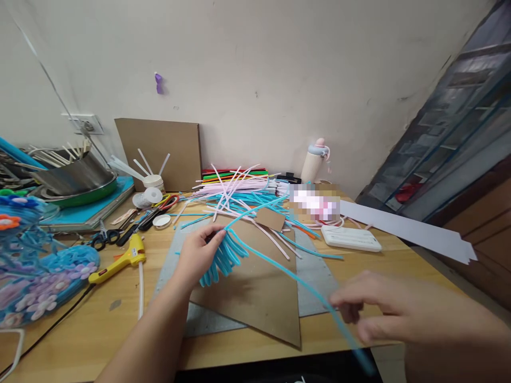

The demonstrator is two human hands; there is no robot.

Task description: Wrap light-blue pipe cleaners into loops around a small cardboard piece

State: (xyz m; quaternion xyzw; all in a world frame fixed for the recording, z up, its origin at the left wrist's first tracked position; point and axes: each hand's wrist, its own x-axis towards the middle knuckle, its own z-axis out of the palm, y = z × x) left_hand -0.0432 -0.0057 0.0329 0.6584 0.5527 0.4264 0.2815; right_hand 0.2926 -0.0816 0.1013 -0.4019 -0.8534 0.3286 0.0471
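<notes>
My left hand (pixel 199 252) is closed on a bunch of looped light-blue pipe cleaners (pixel 223 259), held just above a brown cardboard sheet (pixel 255 295) on the wooden table (pixel 96 319). From that bunch a long blue pipe cleaner strand (pixel 279 268) runs down to the right to my right hand (pixel 383 311). My right hand is blurred by motion, its fingers pinched together around the strand near the table's front edge.
A pile of loose pipe cleaners (pixel 235 194) in pink, blue and other colours lies behind the cardboard. A yellow glue gun (pixel 120 261), scissors (pixel 104 236), tape rolls and a pipe-cleaner flower piece (pixel 35 282) sit at the left. A white flat device (pixel 351 238) and a bottle (pixel 315 159) are at the right.
</notes>
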